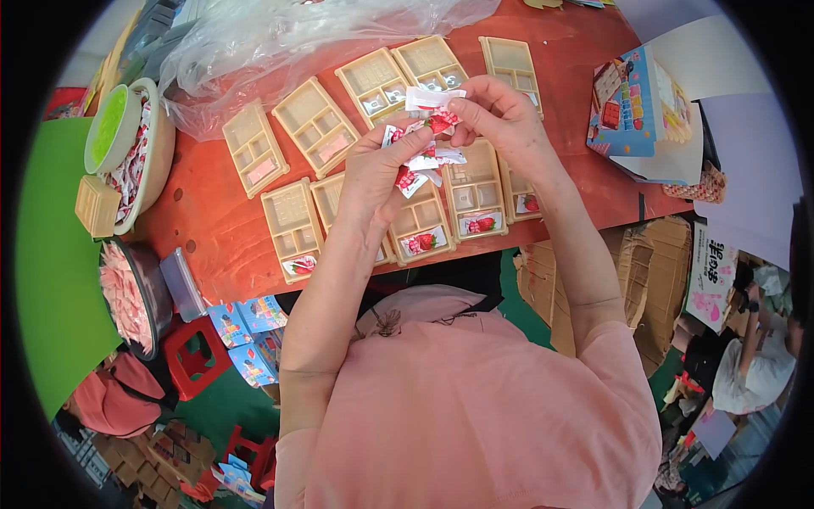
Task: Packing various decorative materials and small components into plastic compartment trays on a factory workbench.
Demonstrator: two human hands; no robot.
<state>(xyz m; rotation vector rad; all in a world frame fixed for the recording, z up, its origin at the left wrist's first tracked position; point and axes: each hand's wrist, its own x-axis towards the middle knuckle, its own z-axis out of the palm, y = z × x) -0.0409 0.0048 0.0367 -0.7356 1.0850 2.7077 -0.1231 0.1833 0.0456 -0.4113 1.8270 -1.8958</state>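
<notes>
Several small white sachets [409, 181] printed with red strawberries are bunched in my left hand [377, 161], its thumb pressed over them. My right hand [504, 119] pinches one strawberry sachet [442, 123] at the top of the bunch. Both hands are above two rows of beige compartment trays. In the near row, a tray [288, 208] at the left, one in the middle [415, 209] and one right of it [473, 176] each carry a strawberry sachet in the lowest compartment. Far-row trays, such as the left one [242, 136], hold pink or white-and-dark packets. My forearms cover parts of some trays.
Clear plastic sheeting [246, 72] lies across the red table's [577, 110] far side. At left stand a cream tub [161, 161] of sachets with a green bowl [106, 127] on it, and a basin [153, 288] of pink packets. A blue printed box [627, 106] stands right.
</notes>
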